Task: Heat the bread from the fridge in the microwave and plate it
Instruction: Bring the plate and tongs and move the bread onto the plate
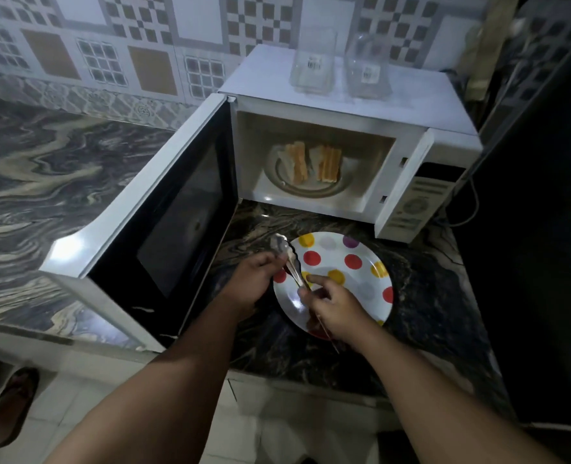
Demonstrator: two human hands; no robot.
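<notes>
Your two hands share one pair of metal tongs [289, 262] over the round polka-dot plate [354, 279] on the dark marbled surface [428, 289]: left hand [252, 283] curled round the scalloped end, right hand [332, 306] pinching the handle. Two toasted bread slices [311, 162] sit on the glass turntable inside the open white microwave [411, 112]. Two clear containers [341, 61] on top.

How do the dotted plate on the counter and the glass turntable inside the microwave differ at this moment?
The dotted plate is opaque white with coloured spots and bare of food; the glass turntable is clear and carries the bread. The plate lies on the dark counter under both hands; the turntable sits inside the open microwave. Both are round and lie flat.
</notes>
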